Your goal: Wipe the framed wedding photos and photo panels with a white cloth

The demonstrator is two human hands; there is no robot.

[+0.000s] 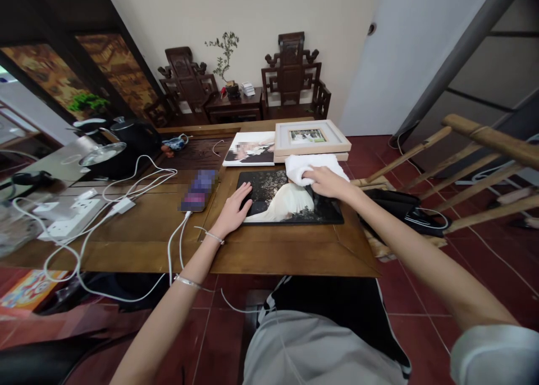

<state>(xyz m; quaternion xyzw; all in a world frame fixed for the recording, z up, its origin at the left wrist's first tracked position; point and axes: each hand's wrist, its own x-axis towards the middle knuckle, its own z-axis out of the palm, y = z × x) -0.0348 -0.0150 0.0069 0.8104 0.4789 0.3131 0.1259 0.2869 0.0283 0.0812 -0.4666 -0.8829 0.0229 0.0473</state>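
Observation:
A dark photo panel (275,202) with a pale gown in its picture lies flat on the wooden table. My left hand (233,208) rests on its left edge, fingers stretched out and thumb apart. At the panel's upper right, my right hand (326,180) is closed on a bunched white cloth (315,165), which covers that corner. Part of my right fingers is hidden in the cloth's folds. Just behind lie a second photo panel (252,155) with a white border and a light wood picture frame (343,141) holding a small photo, which sits on another frame.
A phone (197,191) on a white cable lies left of my left hand. Further left are a power strip (73,219), tangled white cables, a lidded pot (103,157) and a black kettle (132,135). A bamboo chair (484,132) with a black bag stands at the right.

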